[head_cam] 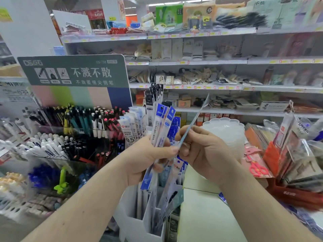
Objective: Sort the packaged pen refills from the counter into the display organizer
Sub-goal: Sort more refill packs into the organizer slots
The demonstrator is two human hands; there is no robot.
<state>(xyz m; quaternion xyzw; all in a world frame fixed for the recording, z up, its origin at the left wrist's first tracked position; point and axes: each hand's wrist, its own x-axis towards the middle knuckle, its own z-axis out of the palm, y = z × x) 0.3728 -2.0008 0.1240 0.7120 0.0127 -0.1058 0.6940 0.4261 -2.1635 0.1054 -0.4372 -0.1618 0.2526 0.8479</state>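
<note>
We hold a fan of packaged refills (161,130) in our left hand (148,159), fingers curled round the packets. Our right hand (202,151) pinches a single thin packet (194,119) edge-on, tilted up to the right. Below the hands stands the white display organizer (139,222), with more packets upright in its compartments. The pale counter (206,215) lies to its right, and pen racks (78,123) stand at left.
</note>
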